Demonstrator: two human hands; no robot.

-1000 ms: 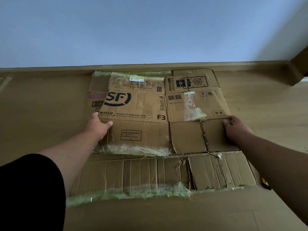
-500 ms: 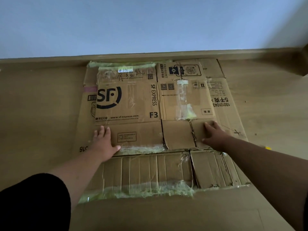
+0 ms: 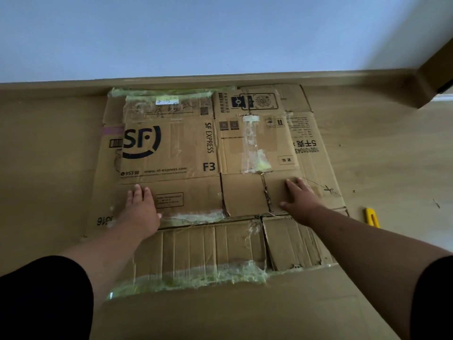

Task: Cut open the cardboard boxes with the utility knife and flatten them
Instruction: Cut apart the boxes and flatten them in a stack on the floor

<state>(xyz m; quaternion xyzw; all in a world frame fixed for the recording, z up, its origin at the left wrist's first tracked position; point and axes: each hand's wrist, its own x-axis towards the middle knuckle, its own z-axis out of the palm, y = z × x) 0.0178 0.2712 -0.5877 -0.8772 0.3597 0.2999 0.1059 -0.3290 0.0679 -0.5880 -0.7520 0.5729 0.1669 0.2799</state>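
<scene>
A flattened SF Express cardboard box (image 3: 171, 153) lies on top of other flattened cardboard (image 3: 308, 148) on the wooden floor, by the wall. My left hand (image 3: 141, 209) rests palm down on its near left flap, fingers spread. My right hand (image 3: 300, 200) lies flat on the near right flap, fingers apart. Neither hand holds anything. A yellow utility knife (image 3: 372, 217) lies on the floor to the right of the stack, beyond my right forearm.
A larger flattened sheet (image 3: 208, 244) with torn greenish tape lies under the stack toward me. Another plain cardboard piece (image 3: 232, 312) covers the near bottom. A wooden skirting board (image 3: 73, 85) runs along the blue-white wall, with a corner at the right.
My hands let go of the SF box edges and now press flat on its near flaps. The box has settled flat on the stack. The view dropped, revealing the knife at right.
</scene>
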